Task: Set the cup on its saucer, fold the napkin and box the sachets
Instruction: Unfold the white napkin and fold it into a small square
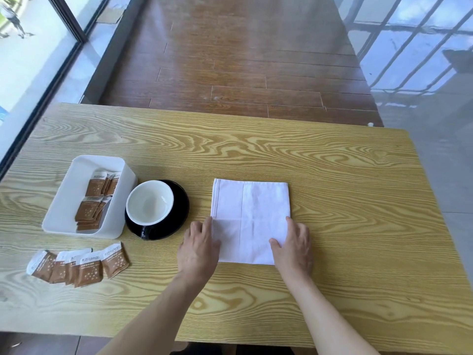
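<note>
The white napkin [250, 219] lies folded and creased, a rough square at the surface [332, 175] centre. The left hand [198, 245] and right hand [294, 245] rest flat, fingers straight, on its near corners.

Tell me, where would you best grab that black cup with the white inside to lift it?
Probably by its small handle, which points toward the near table edge, so come in from the near side. The black cup with the white inside stands upright on the black round saucer, close beside the white plastic box, leaving its left side cramped.
</note>
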